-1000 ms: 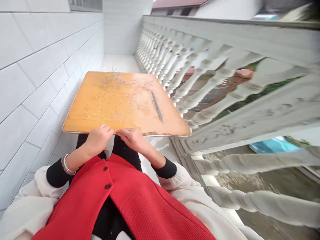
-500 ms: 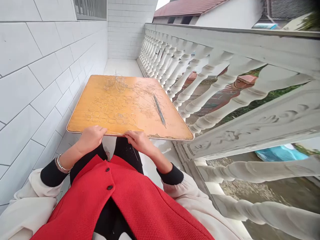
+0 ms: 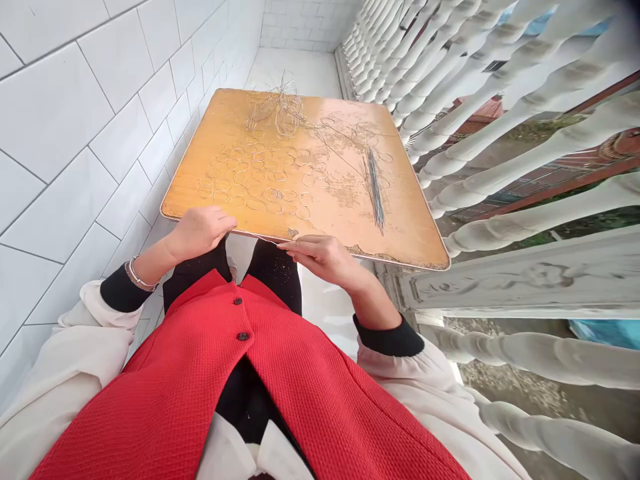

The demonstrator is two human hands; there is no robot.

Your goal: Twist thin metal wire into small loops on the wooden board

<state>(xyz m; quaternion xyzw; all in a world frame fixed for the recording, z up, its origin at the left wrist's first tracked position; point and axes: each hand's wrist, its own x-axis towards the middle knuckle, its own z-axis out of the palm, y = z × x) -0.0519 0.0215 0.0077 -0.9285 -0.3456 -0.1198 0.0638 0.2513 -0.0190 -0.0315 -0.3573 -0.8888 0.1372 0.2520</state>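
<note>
My left hand [image 3: 207,229] is closed at the near edge of the wooden table [image 3: 345,220], its fingertips pinched together. My right hand [image 3: 324,257] pinches just off the same edge, a little to the right. A thin wire [image 3: 261,237] runs between the fingertips of both hands; its ends are hidden in the fingers. Beyond my hands, several small wire rings [image 3: 240,177] lie spread over the yellow part of the tabletop. A bundle of straight wire pieces [image 3: 376,193] rests on the worn right side.
A tangled bunch of wire [image 3: 281,110] sits at the table's far edge. The white tiled wall [image 3: 100,120] runs along the left. A white balustrade [image 3: 510,113] stands close on the right.
My right hand has moved right, away from my left hand, and the wire now stretches between them. The view has tilted down, showing the table higher and farther right.
</note>
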